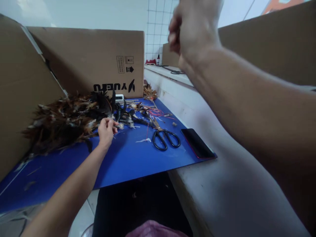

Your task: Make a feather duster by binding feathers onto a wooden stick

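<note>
The left hand (106, 131) rests low on the blue mat (128, 158) that covers the worktop, its fingers pinched together on a small tuft at the near edge of the feather pile (66, 123). The pile spreads away from that hand toward nine and ten o'clock, a long brown and black heap whose length runs roughly left to right along the foot of the cardboard box (98, 59). So the feathers lie directly against the left hand's fingertips and fan out leftward from them, while the loose white and dark scraps trail off toward three o'clock.

The right hand (195, 29) is raised high, close to the camera, at about one o'clock from the left hand and well apart from everything on the mat. It is curled into a loose fist with the fingers folded in; whether anything thin is caught between them cannot be told. Its forearm crosses the right side of the view over the pale ledge (222, 171).

Of the two, the left hand is far nearer the feathers. The scissors (165, 138) lie flat on the mat at three o'clock from the left hand, handles toward the person and blades pointing away toward the box, near some red thread (155, 113). Just beyond them, further toward three o'clock, a dark phone (197, 143) lies at the mat's right edge.
</note>
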`<state>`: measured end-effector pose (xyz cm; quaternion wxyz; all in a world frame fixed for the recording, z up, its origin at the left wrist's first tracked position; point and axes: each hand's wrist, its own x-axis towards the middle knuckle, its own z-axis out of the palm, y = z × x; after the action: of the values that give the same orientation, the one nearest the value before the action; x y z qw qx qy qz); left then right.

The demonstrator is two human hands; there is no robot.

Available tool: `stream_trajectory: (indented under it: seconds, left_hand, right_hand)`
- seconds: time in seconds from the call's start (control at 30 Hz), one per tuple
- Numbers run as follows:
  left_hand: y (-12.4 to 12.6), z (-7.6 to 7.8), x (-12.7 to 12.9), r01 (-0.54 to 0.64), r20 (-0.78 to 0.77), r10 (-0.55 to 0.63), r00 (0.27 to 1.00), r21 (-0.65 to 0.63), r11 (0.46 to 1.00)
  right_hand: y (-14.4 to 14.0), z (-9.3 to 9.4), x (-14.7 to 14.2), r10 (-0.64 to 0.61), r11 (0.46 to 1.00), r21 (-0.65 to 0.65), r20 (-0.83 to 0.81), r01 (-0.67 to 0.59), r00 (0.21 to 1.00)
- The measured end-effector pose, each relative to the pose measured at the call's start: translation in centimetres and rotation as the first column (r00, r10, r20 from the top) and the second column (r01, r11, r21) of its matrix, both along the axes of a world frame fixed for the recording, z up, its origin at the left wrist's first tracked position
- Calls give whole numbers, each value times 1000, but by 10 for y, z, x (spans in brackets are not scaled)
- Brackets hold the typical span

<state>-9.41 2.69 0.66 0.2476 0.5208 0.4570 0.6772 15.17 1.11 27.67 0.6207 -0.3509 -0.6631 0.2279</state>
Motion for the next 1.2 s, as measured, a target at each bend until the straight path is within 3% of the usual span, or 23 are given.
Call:
stream_trajectory:
  seconds: [0.1, 0.2, 0.27, 0.33, 0.4, 0.47, 0.53, 0.67, 1.0, 1.2]
  left_hand:
    - [-3, 2, -4, 41, -11, -41, 999, -12, 999]
    - [-8, 2, -9, 80, -16, -81, 997, -37, 996]
    - [-11, 1, -14, 106, -4, -106, 994, -57, 993]
    - [-13, 0, -18, 128, 16, -128, 992, -78, 989]
    - [-14, -2, -21, 138, 29, -136, 990, -96, 986]
    - [-15, -3, -24, 137, 33, -134, 990, -108, 985]
    - [-14, -4, -26, 135, 39, -132, 991, -119, 984]
    - [-10, -4, -29, 155, 68, -147, 987, -140, 978]
    - [-10, -12, -36, 216, 183, -190, 965, -140, 966]
    - [-11, -12, -36, 238, 233, -203, 951, -136, 962]
  right_hand:
    - [7, -40, -9, -164, 986, 27, -50, 166, 985]
    - [13, -96, -8, -31, 992, -120, 141, 48, 990]
    - [11, -134, -7, 94, 978, -208, 294, -33, 951]
    - [3, -168, -9, 229, 946, -309, 437, -94, 870]
    - [-9, -198, -15, 351, 918, -368, 573, -151, 740]
    - [-20, -223, -22, 388, 920, -338, 705, -198, 594]
    - [-28, -242, -30, 351, 935, -264, 794, -239, 497]
    - [-30, -260, -42, 310, 938, -210, 865, -276, 394]
    - [-20, -267, -51, 384, 914, -287, 841, -287, 382]
    - [22, -247, -58, 315, 947, -233, 812, -222, 491]
